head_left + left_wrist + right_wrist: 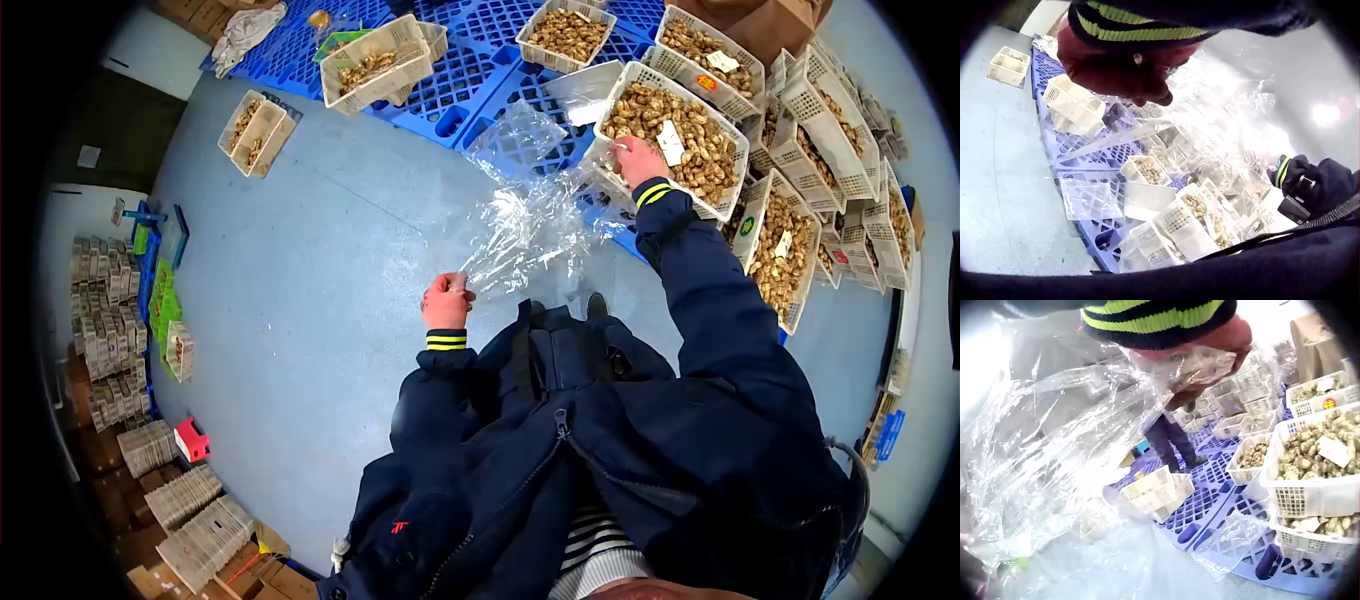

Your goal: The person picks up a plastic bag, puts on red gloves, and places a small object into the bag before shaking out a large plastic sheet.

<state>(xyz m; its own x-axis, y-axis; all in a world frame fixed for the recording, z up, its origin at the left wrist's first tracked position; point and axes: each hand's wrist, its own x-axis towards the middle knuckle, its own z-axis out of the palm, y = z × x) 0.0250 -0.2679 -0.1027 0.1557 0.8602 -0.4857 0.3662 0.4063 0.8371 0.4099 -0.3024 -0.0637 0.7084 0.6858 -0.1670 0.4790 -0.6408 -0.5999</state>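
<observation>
A large clear plastic bag [530,225], crumpled and shiny, stretches between both hands over the floor and the pallet edge. My left hand [447,302] grips one end of it in front of the body. The other side is pinched in my right hand [638,162], which is at the left rim of a white crate [735,205] of knobbly brown lumps [690,120]. In the right wrist view, gathered film shows in the right hand [1210,362]. The left hand [1116,69] looks dark in its wrist view, with film running from its fingers.
Blue plastic pallets [455,85] lie ahead, carrying more filled crates [565,35]. A flat clear bag [1229,540] lies on the pallet edge. Stacked crates [820,130] stand at the right. Two small crates [255,135] sit on the floor at left. Another person's legs [1172,440] stand farther off.
</observation>
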